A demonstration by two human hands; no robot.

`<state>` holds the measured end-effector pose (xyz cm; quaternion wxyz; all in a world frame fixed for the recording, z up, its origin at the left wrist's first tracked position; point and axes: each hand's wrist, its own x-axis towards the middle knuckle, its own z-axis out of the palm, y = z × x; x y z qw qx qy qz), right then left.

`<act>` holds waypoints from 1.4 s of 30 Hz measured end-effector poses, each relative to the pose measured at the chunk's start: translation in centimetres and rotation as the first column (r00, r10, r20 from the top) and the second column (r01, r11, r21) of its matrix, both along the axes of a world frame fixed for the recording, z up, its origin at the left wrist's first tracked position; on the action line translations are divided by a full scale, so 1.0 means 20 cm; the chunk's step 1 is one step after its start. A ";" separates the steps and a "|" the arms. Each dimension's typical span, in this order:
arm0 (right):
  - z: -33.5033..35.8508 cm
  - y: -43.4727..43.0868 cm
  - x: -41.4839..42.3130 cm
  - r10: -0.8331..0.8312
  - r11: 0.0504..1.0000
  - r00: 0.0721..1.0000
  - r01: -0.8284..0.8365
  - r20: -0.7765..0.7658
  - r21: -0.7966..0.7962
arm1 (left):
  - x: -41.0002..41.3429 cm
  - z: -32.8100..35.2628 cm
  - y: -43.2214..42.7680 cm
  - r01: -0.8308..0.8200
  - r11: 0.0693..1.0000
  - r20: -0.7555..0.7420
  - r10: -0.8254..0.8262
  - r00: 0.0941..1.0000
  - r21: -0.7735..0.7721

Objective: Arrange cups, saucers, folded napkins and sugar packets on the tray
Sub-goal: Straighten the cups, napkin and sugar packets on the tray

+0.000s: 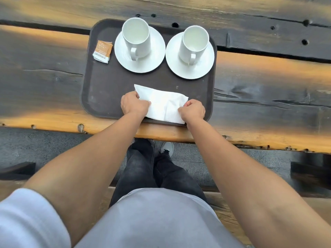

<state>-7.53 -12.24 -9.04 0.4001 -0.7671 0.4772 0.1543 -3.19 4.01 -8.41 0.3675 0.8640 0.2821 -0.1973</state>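
At the near edge of the tray (100,97), seen from the head camera, the napkin (163,104) lies flat directly between my two hands. Its long axis runs left to right across my front, slightly skewed. The left end sits farther from me and the right end nearer, with the near right corner touching or just overlapping the tray's near rim.

My left hand (133,104) has its fingers curled onto the left end, pinching the paper. My right hand (192,111) is curled likewise on the right end, at the near corner. Both hands are in contact, one at each short end and well apart, so neither is the nearer.

Assessment: any further fold or squaring-up turns on that skew. The right end would need to go away from me to bring the napkin parallel with the rim.

Condition of the napkin: white paper, folded into a long rectangle, with soft creases across the middle. It looks light and likely to shift if one end is released.

Other items, on the far half of the tray:
- The left cup (137,35) stands on the left saucer (155,56), and the right cup (194,42) on the right saucer (206,65).
- All four pieces are white. Both cups are upright with their handles toward me.
- The sugar packets (103,51) lie in a small stack left of the left saucer, apart from it.

The tray rests on the wooden bench (44,86).
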 end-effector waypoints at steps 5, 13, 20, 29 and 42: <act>0.05 0.04 -0.01 0.007 1.000 0.994 -0.006 0.107 -0.004 | -0.01 0.01 0.02 -0.025 1.000 0.082 0.025 0.996 -0.005; 0.04 -0.02 0.03 -0.266 0.890 0.957 0.199 0.113 0.411 | 0.01 0.00 0.05 -0.120 0.950 0.048 0.140 0.989 -0.287; 0.04 -0.10 0.03 -0.262 0.795 0.962 0.173 0.073 0.581 | 0.06 -0.01 0.12 -0.132 0.956 0.023 0.143 0.989 -0.261; 0.07 -0.15 0.10 -0.203 0.786 0.972 0.089 0.119 0.612 | 0.13 0.00 0.18 -0.149 0.831 -0.055 0.142 0.988 -0.535; 0.05 -0.17 0.18 -0.150 0.863 0.978 0.057 0.148 0.503 | 0.20 -0.03 0.23 -0.233 0.822 -0.039 0.249 0.968 -0.519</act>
